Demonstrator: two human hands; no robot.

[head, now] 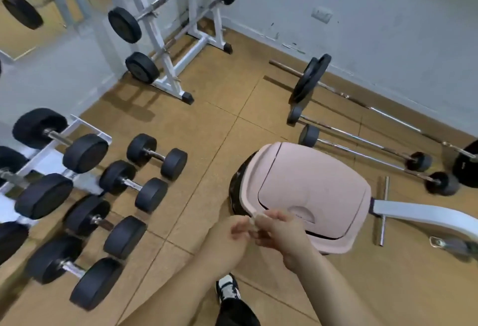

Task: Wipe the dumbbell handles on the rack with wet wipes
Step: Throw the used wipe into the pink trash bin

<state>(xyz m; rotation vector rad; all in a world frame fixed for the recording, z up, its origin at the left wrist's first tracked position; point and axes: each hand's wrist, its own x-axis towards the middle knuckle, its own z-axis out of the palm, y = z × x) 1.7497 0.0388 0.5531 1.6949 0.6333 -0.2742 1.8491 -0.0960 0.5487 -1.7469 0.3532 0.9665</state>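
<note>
Both hands were together low in the shot, right over the near edge of the pink swing-lid trash bin. The left hand and right hand each had their fingers curled in, pinching the same little scrunched-up wet wipe between them. It was pretty blurry there, so I couldn't tell exactly which fingers had it.

The dumbbell rack was off on the left edge, well apart from the hands, with the racked dumbbells lying across its white rails. Just beside it, four loose dumbbells lay in a row on the tan floor.

Further back stood a white barbell rack holding fixed-weight bars near the wall. A few barbells lay on the floor to the right, behind the bin. One black-and-white shoe showed between the forearms.
</note>
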